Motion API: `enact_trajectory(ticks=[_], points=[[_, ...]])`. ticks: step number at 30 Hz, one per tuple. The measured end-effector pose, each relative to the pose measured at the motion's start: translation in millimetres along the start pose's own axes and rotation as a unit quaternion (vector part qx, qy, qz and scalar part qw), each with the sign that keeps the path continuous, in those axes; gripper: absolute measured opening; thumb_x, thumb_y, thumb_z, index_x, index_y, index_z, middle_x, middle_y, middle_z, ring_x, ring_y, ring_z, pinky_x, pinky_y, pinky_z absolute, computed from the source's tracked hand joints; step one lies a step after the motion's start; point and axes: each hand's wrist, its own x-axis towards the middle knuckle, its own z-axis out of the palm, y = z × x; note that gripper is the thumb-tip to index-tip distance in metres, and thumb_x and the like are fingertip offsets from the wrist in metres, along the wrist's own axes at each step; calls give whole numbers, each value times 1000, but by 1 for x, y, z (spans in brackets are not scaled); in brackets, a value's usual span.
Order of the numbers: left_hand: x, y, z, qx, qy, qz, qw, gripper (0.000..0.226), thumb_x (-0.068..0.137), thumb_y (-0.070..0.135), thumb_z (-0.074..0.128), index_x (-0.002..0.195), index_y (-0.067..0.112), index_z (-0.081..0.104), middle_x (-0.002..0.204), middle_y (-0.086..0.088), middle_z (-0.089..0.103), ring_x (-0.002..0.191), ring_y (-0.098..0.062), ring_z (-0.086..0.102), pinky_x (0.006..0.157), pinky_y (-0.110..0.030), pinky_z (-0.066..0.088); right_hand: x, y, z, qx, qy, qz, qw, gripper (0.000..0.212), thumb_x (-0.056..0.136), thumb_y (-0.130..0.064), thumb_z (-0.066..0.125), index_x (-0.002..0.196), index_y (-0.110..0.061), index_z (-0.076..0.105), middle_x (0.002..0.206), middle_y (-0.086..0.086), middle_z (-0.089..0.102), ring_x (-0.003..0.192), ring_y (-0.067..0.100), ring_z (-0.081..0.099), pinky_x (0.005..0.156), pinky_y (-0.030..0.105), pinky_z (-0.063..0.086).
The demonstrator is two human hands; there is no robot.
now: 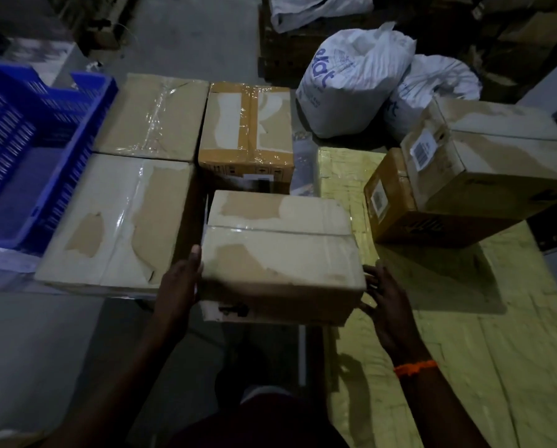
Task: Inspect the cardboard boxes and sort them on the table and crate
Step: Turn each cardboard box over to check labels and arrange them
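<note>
Leftward, crate (73,150) beside taped box (118,221)

— Centre item?
— Cardboard box (280,253): left hand (180,282) flat against its left side, right hand (383,295) with fingers (371,279) spread at its right corner.
— Left?
— Larger box (118,218), blue crate (44,124).
— Right?
— Two labelled boxes (497,156) on yellow counter (464,334).
</note>
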Motion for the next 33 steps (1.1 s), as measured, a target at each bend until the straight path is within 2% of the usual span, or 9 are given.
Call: enact_trajectory(ticks=[6, 10, 13, 17, 22, 24, 28, 31, 33], points=[[-3, -53, -18, 113, 33, -14, 993, 66, 73, 68, 74, 84, 5, 61, 73, -13, 66, 73, -27, 63, 69, -36, 47, -6, 45, 1, -86, -9, 18, 996, 42, 94, -53, 62, 123, -24, 70, 118, 1, 74, 113, 22, 69, 75, 40, 58], [0, -50, -15, 129, 30, -2, 991, 33, 92, 36, 71, 113, 12, 63, 102, -9, 69, 98, -31, 68, 75, -33, 52, 7, 41, 6, -86, 35, 22, 995, 42, 97, -48, 62, 129, -21, 64, 121, 3, 71, 110, 20, 69, 76, 36, 55], [10, -30, -3, 184, 13, 61, 981, 37, 95, 27, 69, 128, 12, 58, 117, 0, 62, 106, -18, 60, 71, -17, 44, 25, 26, 17, -81, 59, -11, 995, 43, 97, -48, 65, 131, -22, 61, 126, 2, 68, 114, 19, 66, 82, 39, 55], [44, -3, 11, 201, -2, 78, 976, 51, 96, 31, 68, 140, 10, 52, 124, 3, 58, 111, -15, 57, 83, -25, 45, 47, 1, 38, -104, 42, -24, 993, 81, 78, -73, 70, 141, -25, 58, 137, 0, 64, 125, 22, 61, 95, 48, 56], [79, 6, 18, 136, -52, 33, 989, 51, 93, 32, 72, 138, 12, 58, 126, -6, 68, 112, -22, 67, 74, -15, 53, 53, -16, 60, -102, -22, -16, 994, 48, 92, -68, 60, 125, -34, 71, 117, -2, 76, 110, 22, 71, 97, 49, 57], [77, 7, 20, 94, -31, 26, 995, 48, 92, 30, 72, 135, 11, 59, 126, -9, 68, 110, -25, 67, 77, -25, 56, 46, -17, 59, -79, -19, -14, 997, 41, 94, -71, 55, 118, -41, 69, 117, -1, 73, 109, 25, 69, 93, 52, 58], [51, 28, 19, -29, -4, -15, 999, 38, 98, 37, 63, 123, 8, 62, 117, -29, 63, 78, -19, 62, 56, -32, 57, 33, -23, 53, -12, 10, -44, 999, 45, 97, -70, 49, 122, -38, 68, 112, -12, 75, 104, 17, 70, 80, 44, 58], [35, 47, 18, -87, -35, 16, 995, 45, 101, 51, 49, 118, 11, 64, 111, -25, 65, 97, -23, 67, 79, -49, 59, 25, -36, 43, 63, 36, -84, 994, 37, 99, -61, 45, 119, -39, 68, 121, -17, 71, 115, 9, 64, 85, 38, 52], [28, 54, 18, -120, -23, 33, 992, 50, 101, 57, 46, 111, 14, 69, 107, -10, 74, 108, -28, 68, 83, -41, 54, 18, -44, 35, 119, 41, -99, 987, 41, 98, -61, 42, 120, -37, 67, 128, -14, 68, 122, 9, 59, 91, 37, 49]])
